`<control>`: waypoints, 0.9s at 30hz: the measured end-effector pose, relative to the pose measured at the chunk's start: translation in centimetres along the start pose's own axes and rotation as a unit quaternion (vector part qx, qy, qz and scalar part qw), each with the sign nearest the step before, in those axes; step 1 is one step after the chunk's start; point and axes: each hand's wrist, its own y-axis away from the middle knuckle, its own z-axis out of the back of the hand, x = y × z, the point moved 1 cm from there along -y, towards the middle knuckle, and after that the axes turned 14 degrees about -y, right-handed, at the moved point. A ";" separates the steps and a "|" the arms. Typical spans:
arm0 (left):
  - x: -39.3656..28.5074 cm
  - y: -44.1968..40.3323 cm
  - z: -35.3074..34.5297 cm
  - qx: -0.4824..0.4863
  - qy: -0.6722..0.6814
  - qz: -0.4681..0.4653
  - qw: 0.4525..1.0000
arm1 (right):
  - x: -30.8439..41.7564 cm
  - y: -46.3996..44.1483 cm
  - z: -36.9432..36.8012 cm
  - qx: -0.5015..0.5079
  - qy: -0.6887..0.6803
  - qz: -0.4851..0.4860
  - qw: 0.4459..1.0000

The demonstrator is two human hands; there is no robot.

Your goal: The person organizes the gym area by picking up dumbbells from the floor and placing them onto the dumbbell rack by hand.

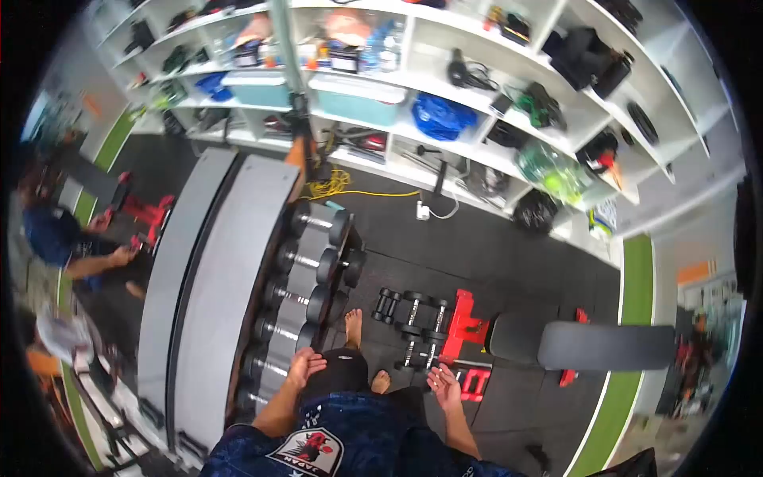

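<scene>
My left hand (306,367) is held palm up over my thigh, its fingers loosely stretched and nothing in it. Closest to it are the dumbbells (300,260) lined up on a rack (238,191) with a grey top. On the other side, my right hand (445,383) is raised with its fingers apart and slightly bent, and I see nothing in it. Just past that hand is the red frame (465,326) of a bench with a dark padded seat (606,346). Several smaller dumbbells (412,327) lie on the floor beside the frame.
White shelves (433,75) along the wall hold bags, bins and gear. A yellow cord (373,193) and a white power strip (422,210) lie on the black floor (477,246). At far left is a person in dark blue (54,234), possibly a mirror reflection.
</scene>
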 end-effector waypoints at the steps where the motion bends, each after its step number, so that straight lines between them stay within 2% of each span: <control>1: 0.8 1.9 0.5 -0.034 0.025 -0.013 0.999 | 0.5 -0.2 0.0 0.022 0.020 -0.015 0.999; 4: 4.8 6.2 2.1 -0.089 0.058 -0.045 0.993 | 1.7 -0.8 -0.1 0.034 0.125 -0.012 0.992; 7: 10.1 10.1 3.3 -0.134 0.107 -0.066 0.983 | 1.7 -1.3 0.4 0.088 0.125 -0.021 0.988; 11: 14.5 16.5 4.5 -0.207 0.176 -0.098 0.957 | -0.7 -1.3 0.8 0.091 0.142 -0.092 0.981; 15: 19.8 20.4 7.3 -0.273 0.269 -0.127 0.915 | -4.5 -1.1 -1.3 0.147 0.248 -0.177 0.941; 18: 22.3 22.4 9.4 -0.331 0.333 -0.133 0.873 | -7.9 -0.3 -4.6 0.183 0.287 -0.200 0.919; 24: 24.1 24.6 14.0 -0.391 0.399 -0.162 0.813 | -15.9 1.4 -10.4 0.201 0.320 -0.263 0.888; 27: 24.3 26.3 16.9 -0.416 0.411 -0.187 0.789 | -20.5 2.4 -12.4 0.229 0.366 -0.302 0.850</control>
